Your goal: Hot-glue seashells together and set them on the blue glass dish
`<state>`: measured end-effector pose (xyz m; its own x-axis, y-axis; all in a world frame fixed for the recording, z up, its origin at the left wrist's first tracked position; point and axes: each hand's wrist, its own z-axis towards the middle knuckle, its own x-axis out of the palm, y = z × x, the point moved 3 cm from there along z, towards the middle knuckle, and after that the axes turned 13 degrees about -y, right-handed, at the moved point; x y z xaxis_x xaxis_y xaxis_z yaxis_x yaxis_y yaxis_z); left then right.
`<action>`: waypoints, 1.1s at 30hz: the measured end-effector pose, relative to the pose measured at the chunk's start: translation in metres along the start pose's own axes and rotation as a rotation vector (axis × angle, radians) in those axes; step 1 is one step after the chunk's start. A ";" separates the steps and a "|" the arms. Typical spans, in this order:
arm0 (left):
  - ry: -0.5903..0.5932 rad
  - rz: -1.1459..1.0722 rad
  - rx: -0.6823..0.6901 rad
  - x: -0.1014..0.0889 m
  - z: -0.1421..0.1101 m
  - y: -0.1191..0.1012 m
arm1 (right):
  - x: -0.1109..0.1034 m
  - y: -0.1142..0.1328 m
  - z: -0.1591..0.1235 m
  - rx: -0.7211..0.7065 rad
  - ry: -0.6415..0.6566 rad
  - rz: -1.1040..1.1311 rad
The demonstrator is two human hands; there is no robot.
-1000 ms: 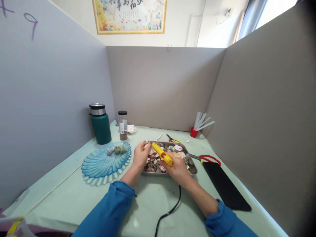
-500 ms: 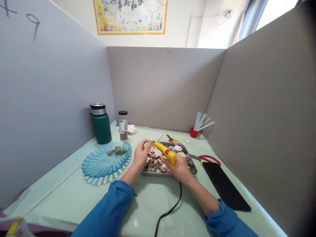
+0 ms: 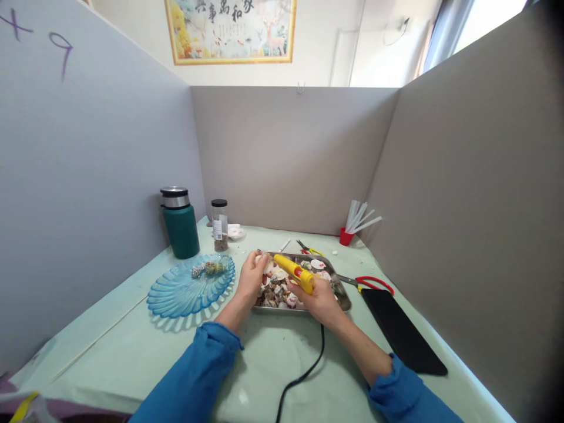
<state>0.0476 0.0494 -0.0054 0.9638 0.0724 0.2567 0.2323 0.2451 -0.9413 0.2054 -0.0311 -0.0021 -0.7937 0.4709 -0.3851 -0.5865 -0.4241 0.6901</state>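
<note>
My right hand (image 3: 319, 299) is wrapped round a yellow hot glue gun (image 3: 293, 271), its nozzle pointing left toward my other hand. A black cord (image 3: 304, 376) runs from below it toward the table's front edge. My left hand (image 3: 252, 276) is closed in a pinch at the left side of the metal tray; what looks like a pale shell shows at its fingertips, partly hidden by the fingers. Beneath both hands the metal tray (image 3: 346, 302) holds many small shells (image 3: 278, 291), white, brown and reddish.
Left of the tray is a blue scalloped glass plate (image 3: 176, 296) carrying small shell pieces (image 3: 214, 268). Behind it stand a green flask (image 3: 180, 229) and a clear jar (image 3: 220, 226). Rightward lie red-handled scissors (image 3: 374, 284), a black slab (image 3: 403, 332), pliers (image 3: 308, 247) and a red cup of glue sticks (image 3: 346, 236).
The glue gun's tip has shifted slightly left and down by my left fingers, which have turned a little. Otherwise the view has only moved slightly with my head.
</note>
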 end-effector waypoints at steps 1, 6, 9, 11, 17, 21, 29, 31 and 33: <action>0.002 -0.008 -0.001 0.000 0.000 0.000 | 0.000 -0.001 0.000 0.005 -0.002 0.005; 0.008 0.002 0.020 0.000 0.002 0.003 | 0.001 -0.004 0.000 0.023 -0.003 0.016; 0.008 0.019 0.040 -0.001 0.003 0.005 | 0.001 -0.004 0.000 0.026 -0.003 0.015; 0.007 0.028 0.045 -0.001 0.004 0.005 | 0.001 -0.003 0.000 0.026 0.001 0.016; 0.016 0.088 0.055 0.000 0.001 0.002 | 0.001 -0.002 0.000 -0.013 0.006 -0.003; 0.035 0.116 0.069 0.003 -0.002 0.000 | 0.002 -0.004 -0.001 0.012 0.013 0.015; 0.014 0.166 0.101 0.002 -0.003 0.000 | 0.001 0.000 0.000 0.007 0.018 0.016; 0.016 0.157 0.097 0.002 -0.002 0.000 | 0.001 0.001 0.000 0.017 0.020 0.026; 0.018 0.154 0.097 0.002 -0.002 0.000 | 0.001 0.001 0.000 0.029 0.026 0.037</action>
<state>0.0501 0.0478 -0.0051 0.9893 0.0996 0.1062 0.0685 0.3247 -0.9433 0.2041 -0.0312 -0.0017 -0.8191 0.4349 -0.3742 -0.5517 -0.4180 0.7217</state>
